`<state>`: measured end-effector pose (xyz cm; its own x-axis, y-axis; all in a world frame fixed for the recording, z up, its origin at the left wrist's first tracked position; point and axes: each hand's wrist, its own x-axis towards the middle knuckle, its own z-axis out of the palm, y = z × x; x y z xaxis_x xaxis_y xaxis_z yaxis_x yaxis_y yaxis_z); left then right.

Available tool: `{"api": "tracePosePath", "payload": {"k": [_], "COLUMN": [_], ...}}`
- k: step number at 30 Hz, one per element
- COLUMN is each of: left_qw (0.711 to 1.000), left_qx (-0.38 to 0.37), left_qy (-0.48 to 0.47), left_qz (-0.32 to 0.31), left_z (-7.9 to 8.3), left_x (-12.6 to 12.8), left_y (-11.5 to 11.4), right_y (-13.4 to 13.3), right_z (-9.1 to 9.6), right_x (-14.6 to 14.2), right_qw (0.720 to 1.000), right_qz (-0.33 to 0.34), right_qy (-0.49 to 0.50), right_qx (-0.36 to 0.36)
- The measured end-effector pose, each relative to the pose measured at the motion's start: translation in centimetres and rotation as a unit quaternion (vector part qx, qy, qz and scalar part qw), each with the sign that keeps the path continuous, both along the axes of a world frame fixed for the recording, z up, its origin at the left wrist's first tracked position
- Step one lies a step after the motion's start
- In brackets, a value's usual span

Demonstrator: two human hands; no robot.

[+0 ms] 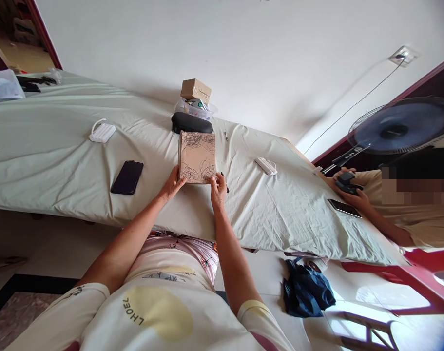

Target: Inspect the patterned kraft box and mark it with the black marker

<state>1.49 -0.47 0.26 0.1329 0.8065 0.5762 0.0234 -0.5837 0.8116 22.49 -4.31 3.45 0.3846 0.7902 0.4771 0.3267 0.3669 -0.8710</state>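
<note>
A flat brown cardboard box (197, 157) with black scribbled loops on its top lies in front of me on the cloth-covered table. My left hand (172, 186) grips its near left corner, thumb on top. At the near right corner, my right hand (218, 189) holds the edge, also with the thumb on top. A small dark object (223, 176), partly hidden, shows beside my right hand; I cannot tell whether that hand touches it. Just behind the box sits a black zip case (191, 123).
Behind the case, a small carton (196, 90) rests on a clear plastic tub (198, 110). A phone (127, 177) and white corded devices (102, 132) lie on the table (163, 214). At right, another person's hands (348, 183) hold a black device near a running fan (393, 130).
</note>
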Motion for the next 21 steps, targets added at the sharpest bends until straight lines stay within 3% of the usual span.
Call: {"api": "tracePosePath", "payload": {"k": [11,17,21], "left_qw": [0.999,1.0,0.997], "left_qx": [-0.025,-0.012,-0.025], "left_qy": [-0.021,-0.019,-0.016], "left_qz": [-0.016,0.02,0.07], "left_z": [1.9,1.0,0.4], "left_x": [0.1,1.1,1.8], "left_y": [-1.2,-1.4,-1.5], "right_y": [-0.5,-0.9,-1.1], "right_z": [-0.2,-0.3,-0.5], "right_x": [-1.2,-2.9,-3.5], "right_qw": [0.997,0.978,0.969], "right_qz": [-0.041,-0.101,-0.115], "right_qy": [-0.057,-0.172,-0.211], "right_qx": [0.025,0.065,0.053]}}
